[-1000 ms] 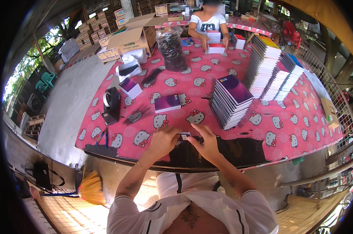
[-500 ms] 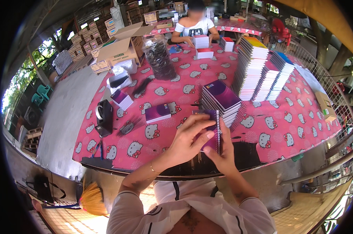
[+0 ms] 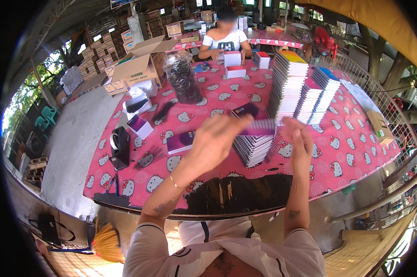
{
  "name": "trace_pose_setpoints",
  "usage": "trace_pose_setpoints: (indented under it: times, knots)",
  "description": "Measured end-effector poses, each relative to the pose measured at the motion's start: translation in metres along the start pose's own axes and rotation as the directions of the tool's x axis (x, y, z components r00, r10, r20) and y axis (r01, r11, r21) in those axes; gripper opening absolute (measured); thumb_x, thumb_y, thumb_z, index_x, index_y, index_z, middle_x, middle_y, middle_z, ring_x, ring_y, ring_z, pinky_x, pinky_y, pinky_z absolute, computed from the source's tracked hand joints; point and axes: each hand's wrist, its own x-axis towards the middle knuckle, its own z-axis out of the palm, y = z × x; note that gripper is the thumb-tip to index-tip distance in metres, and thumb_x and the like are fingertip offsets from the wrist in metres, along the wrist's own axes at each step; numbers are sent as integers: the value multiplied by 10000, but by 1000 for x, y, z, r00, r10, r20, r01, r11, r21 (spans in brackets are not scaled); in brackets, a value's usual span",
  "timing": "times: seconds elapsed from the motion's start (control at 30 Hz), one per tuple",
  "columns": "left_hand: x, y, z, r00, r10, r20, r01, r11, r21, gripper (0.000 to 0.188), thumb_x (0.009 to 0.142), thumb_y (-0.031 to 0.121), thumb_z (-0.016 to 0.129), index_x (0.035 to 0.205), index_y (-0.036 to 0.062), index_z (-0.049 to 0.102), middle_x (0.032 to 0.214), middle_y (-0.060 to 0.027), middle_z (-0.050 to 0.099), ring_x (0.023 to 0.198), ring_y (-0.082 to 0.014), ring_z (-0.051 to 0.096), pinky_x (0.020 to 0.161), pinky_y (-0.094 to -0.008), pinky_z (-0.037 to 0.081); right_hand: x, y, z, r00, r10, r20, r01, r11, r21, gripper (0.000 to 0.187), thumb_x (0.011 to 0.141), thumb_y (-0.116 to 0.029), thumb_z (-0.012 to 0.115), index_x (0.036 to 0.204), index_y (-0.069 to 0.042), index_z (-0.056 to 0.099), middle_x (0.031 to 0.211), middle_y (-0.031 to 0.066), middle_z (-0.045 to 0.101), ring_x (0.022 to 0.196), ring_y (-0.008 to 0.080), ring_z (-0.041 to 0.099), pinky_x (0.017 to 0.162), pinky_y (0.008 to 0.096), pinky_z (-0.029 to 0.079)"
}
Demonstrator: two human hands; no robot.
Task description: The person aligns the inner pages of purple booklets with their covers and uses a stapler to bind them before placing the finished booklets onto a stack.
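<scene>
In my left hand is a small spiral notebook, gripped at its left end and blurred by motion. It sits just over the top of a stack of purple-covered spiral notebooks, whose upper cover partly shows behind my fingers. To the right of the stack, my right hand is raised with loosely bent fingers, seemingly apart from the notebook; its fingertips are smeared. A purple notebook block lies flat beside my left wrist, partly covered by it.
Tall stacks of spiral notebooks stand at the right. A black hole punch, loose black spirals, a bag of black spirals and an open carton are at the left. Across the table a person handles notebook blocks.
Both hands have moved forward from the table's near edge to the purple stack. The notebook has turned from upright to sideways over the stack, and my right hand has moved away to the right.
</scene>
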Motion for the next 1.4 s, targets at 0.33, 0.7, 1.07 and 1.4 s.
trace_pose_setpoints:
  times: [0.33, 0.7, 1.07, 1.4]
  knots:
    - [1, -20, 103, 712, -700, 52, 699, 701, -143, 291, 872, 292, 750, 1016, 46, 693, 638, -93, 653, 568, -235, 658, 554, -387, 532, 18, 78, -10, 1000, -3, 27, 11, 948, -319, 589, 860, -99, 797, 1365, 76, 549, 1154, 148, 707, 1016, 143, 660, 894, 281, 525]
    - [11, -12, 106, 785, -615, -70, 615, 788, -31, 272, 868, 326, 731, 916, 64, 677, 686, -129, 689, 593, -317, 681, 541, -451, 515, 14, 70, -10, 994, -109, -13, 95, 918, -384, 499, 905, -145, 748, 1325, 66, 581, 1215, 185, 670, 1111, 228, 638, 974, 347, 491]
    - [48, -102, 141, 600, -621, 505, 664, 738, 118, 641, 1038, 497, 378, 1049, -65, 688, 1173, -319, 642, 1144, -467, 593, 1006, -524, 433, 42, 79, 62, 725, -662, 190, 568, 418, -709, 131, 935, -156, 581, 966, -47, 647, 964, 114, 636, 887, 300, 583, 772, 424, 411]
    - [57, -108, 128, 540, -602, 589, 696, 712, 91, 799, 1008, 631, 375, 1074, -114, 656, 1170, -333, 638, 1153, -440, 605, 982, -488, 440, 38, 79, 62, 748, -591, 302, 585, 370, -722, 232, 923, -269, 616, 1044, -80, 674, 937, 65, 637, 893, 264, 589, 813, 414, 395]
